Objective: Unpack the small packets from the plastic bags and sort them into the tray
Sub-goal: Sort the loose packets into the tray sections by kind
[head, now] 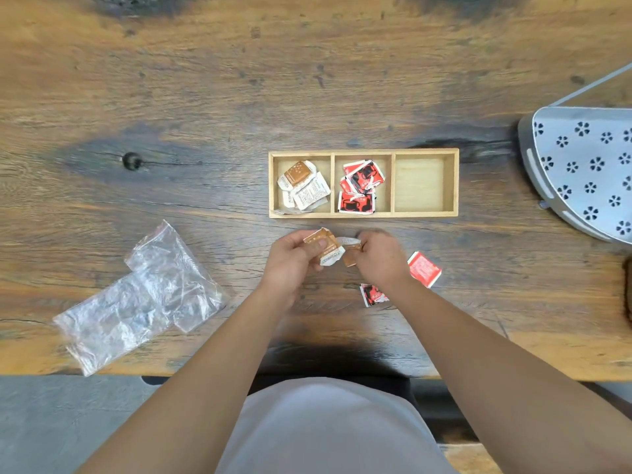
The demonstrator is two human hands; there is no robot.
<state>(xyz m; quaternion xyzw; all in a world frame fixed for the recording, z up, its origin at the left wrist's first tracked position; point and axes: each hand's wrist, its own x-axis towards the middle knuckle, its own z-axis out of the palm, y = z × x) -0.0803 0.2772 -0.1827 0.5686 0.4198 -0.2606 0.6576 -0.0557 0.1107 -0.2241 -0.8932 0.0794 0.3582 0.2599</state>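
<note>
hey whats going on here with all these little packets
A person is sorting small packets into a wooden tray. The left hand and right hand both hold brown-and-white packets just in front of the tray. Its left compartment holds brown packets, the middle red ones, the right none. Two red packets still lie on the table, and empty plastic bags sit to the left.

Near the counter's [205, 97] front edge, the left hand [290, 258] and right hand [379, 258] pinch orange-and-white packets [325, 248] just before the wooden tray [363, 214]. Empty plastic bags [143, 295] lie left; two red packets [424, 269] lie right.
</note>
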